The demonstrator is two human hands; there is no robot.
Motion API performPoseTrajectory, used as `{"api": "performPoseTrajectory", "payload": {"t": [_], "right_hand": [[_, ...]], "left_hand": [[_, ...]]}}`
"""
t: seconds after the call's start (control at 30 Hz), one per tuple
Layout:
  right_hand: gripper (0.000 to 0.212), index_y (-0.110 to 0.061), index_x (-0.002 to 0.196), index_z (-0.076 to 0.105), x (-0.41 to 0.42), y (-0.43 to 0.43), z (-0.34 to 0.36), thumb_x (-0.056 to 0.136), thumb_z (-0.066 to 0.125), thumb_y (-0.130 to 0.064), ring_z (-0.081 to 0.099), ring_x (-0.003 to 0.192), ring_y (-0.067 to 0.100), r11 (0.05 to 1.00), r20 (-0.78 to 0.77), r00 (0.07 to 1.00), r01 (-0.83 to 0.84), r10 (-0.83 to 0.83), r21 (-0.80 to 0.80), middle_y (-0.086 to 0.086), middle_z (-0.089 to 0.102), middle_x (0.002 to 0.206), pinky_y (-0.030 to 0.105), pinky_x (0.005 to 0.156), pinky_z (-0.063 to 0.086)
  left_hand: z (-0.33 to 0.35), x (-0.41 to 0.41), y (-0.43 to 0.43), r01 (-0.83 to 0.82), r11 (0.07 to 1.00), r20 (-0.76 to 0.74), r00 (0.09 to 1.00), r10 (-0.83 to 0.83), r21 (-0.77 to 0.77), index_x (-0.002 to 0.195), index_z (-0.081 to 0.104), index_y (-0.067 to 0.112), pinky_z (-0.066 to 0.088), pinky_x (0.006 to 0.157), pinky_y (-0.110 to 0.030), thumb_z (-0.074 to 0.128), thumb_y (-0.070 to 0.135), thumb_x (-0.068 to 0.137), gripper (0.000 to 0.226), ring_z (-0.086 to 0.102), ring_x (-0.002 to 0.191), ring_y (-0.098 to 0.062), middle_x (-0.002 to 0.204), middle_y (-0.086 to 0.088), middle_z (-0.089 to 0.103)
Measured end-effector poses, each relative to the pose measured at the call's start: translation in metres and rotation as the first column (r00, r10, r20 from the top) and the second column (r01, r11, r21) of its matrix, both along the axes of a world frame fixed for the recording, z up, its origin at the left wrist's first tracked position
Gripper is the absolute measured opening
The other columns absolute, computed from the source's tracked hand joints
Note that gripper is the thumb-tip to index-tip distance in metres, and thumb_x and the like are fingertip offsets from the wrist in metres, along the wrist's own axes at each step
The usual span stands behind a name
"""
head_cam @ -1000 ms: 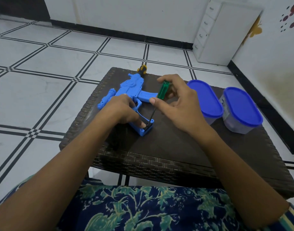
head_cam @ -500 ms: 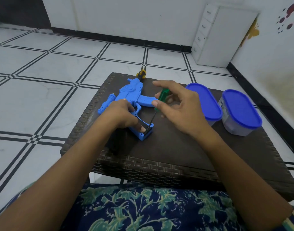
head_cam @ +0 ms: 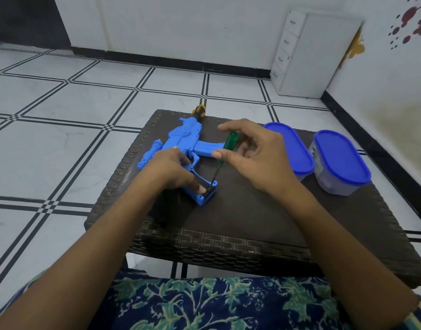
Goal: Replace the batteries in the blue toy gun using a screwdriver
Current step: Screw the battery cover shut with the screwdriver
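The blue toy gun (head_cam: 184, 141) lies flat on the dark woven table (head_cam: 264, 210), its grip pointing toward me. My left hand (head_cam: 173, 170) rests on the grip and presses it down, a fingertip at the dark opening near the butt. My right hand (head_cam: 250, 151) pinches the green handle of a screwdriver (head_cam: 227, 147) between thumb and fingers. Its thin black shaft slants down to the butt of the grip, with the tip in the dark opening. A second screwdriver with a yellow and black handle (head_cam: 199, 110) lies behind the gun at the table's far edge.
Two oval containers with blue lids stand at the table's right side, one (head_cam: 288, 148) close to my right hand and the other (head_cam: 340, 160) beyond it. A white drawer cabinet (head_cam: 309, 55) stands against the far wall. Tiled floor surrounds the table.
My right hand's fingers have shifted on the green handle, and the index finger now reaches out over it. The left hand and gun stay put.
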State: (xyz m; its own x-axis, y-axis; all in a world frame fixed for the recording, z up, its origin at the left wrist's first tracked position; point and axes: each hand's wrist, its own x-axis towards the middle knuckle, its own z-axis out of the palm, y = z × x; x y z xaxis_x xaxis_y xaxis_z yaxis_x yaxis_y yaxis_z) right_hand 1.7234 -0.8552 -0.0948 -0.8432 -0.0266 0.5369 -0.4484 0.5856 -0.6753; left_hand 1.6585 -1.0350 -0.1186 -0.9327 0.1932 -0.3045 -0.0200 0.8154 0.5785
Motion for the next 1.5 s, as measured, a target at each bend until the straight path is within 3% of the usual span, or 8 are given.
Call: {"api": "performPoseTrajectory", "payload": {"t": [0.17, 0.27, 0.43, 0.67, 1.0, 1.27, 1.4, 1.5], "right_hand": [[0.031, -0.019, 0.098, 0.069, 0.001, -0.002, 0.0, 0.076, 0.082, -0.036, 0.051, 0.059, 0.006, 0.999, -0.045, 0.999, 0.025, -0.023, 0.037, -0.014, 0.059, 0.073, 0.017, 0.053, 0.042], [0.027, -0.016, 0.098, 0.064, 0.001, -0.003, -0.001, 0.078, 0.081, -0.021, 0.062, 0.079, 0.005, 0.999, 0.014, 1.0, -0.022, 0.022, 0.039, -0.012, 0.064, 0.091, 0.012, 0.061, 0.047], [0.031, -0.014, 0.106, 0.061, 0.001, 0.0, -0.001, 0.081, 0.07, 0.002, 0.065, 0.097, 0.012, 0.988, 0.122, 0.98, -0.154, 0.157, -0.032, -0.005, 0.064, 0.105, 0.025, 0.064, 0.06], [0.046, -0.024, 0.115, 0.063, 0.002, 0.0, 0.003, 0.075, 0.085, -0.016, 0.067, 0.07, 0.02, 0.991, 0.077, 0.991, -0.104, 0.11, -0.081, 0.006, 0.066, 0.086, 0.03, 0.05, 0.059], [0.023, -0.004, 0.09, 0.07, 0.0, 0.01, 0.005, 0.079, 0.082, -0.021, 0.069, 0.068, 0.016, 0.98, -0.047, 0.987, 0.149, -0.157, -0.133, 0.009, 0.069, 0.079, 0.016, 0.055, 0.056], [0.017, -0.017, 0.075, 0.067, -0.007, 0.015, -0.008, 0.072, 0.084, -0.013, 0.054, 0.07, 0.003, 0.941, 0.18, 0.937, 0.259, -0.299, 0.217, -0.006, 0.06, 0.081, 0.003, 0.06, 0.04], [0.02, -0.019, 0.07, 0.064, -0.008, 0.013, -0.013, 0.071, 0.081, -0.008, 0.052, 0.071, 0.007, 0.921, 0.307, 0.897, 0.216, -0.318, 0.323, -0.005, 0.055, 0.088, 0.01, 0.061, 0.041], [0.018, -0.016, 0.07, 0.064, -0.008, 0.011, -0.016, 0.072, 0.079, -0.005, 0.056, 0.069, 0.008, 0.923, 0.405, 0.863, 0.159, -0.302, 0.349, -0.006, 0.058, 0.081, 0.023, 0.067, 0.053]], "left_hand": [[0.0, 0.002, -0.001, 0.01, 1.0, -0.034, 0.999, -0.011, -0.01, 0.132, 0.053, 0.023, 0.033, 0.085, -0.027, 0.091, 0.037, 0.053, 0.089, 0.037, 0.133, -0.018, 0.149, 0.004, 0.036], [0.001, 0.002, -0.001, 0.006, 1.0, -0.024, 1.0, -0.006, -0.002, 0.13, 0.053, 0.023, 0.033, 0.084, -0.028, 0.091, 0.037, 0.053, 0.088, 0.038, 0.132, -0.018, 0.148, 0.004, 0.037], [0.002, 0.002, 0.0, 0.01, 1.0, -0.017, 1.0, -0.01, -0.002, 0.13, 0.053, 0.023, 0.034, 0.085, -0.028, 0.091, 0.037, 0.053, 0.087, 0.037, 0.133, -0.019, 0.149, 0.003, 0.036], [0.003, 0.002, 0.0, 0.011, 1.0, -0.016, 1.0, -0.011, -0.009, 0.131, 0.052, 0.023, 0.034, 0.085, -0.028, 0.091, 0.037, 0.054, 0.087, 0.037, 0.133, -0.02, 0.149, 0.004, 0.036], [0.004, 0.003, 0.001, 0.014, 1.0, 0.003, 1.0, -0.014, -0.009, 0.134, 0.051, 0.022, 0.034, 0.087, -0.03, 0.09, 0.037, 0.054, 0.089, 0.036, 0.135, -0.022, 0.151, 0.004, 0.034], [0.006, 0.005, 0.001, 0.014, 1.0, 0.002, 1.0, -0.014, -0.014, 0.133, 0.051, 0.023, 0.033, 0.085, -0.029, 0.09, 0.037, 0.055, 0.088, 0.038, 0.133, -0.022, 0.15, 0.003, 0.035], [0.009, 0.006, 0.002, 0.033, 0.999, 0.004, 0.999, -0.032, -0.021, 0.135, 0.05, 0.022, 0.033, 0.084, -0.029, 0.089, 0.037, 0.058, 0.088, 0.037, 0.133, -0.022, 0.15, 0.003, 0.035], [0.01, 0.006, 0.002, 0.035, 0.999, -0.002, 0.999, -0.035, -0.028, 0.135, 0.05, 0.022, 0.033, 0.084, -0.029, 0.089, 0.037, 0.058, 0.088, 0.037, 0.133, -0.022, 0.15, 0.003, 0.034]]}}
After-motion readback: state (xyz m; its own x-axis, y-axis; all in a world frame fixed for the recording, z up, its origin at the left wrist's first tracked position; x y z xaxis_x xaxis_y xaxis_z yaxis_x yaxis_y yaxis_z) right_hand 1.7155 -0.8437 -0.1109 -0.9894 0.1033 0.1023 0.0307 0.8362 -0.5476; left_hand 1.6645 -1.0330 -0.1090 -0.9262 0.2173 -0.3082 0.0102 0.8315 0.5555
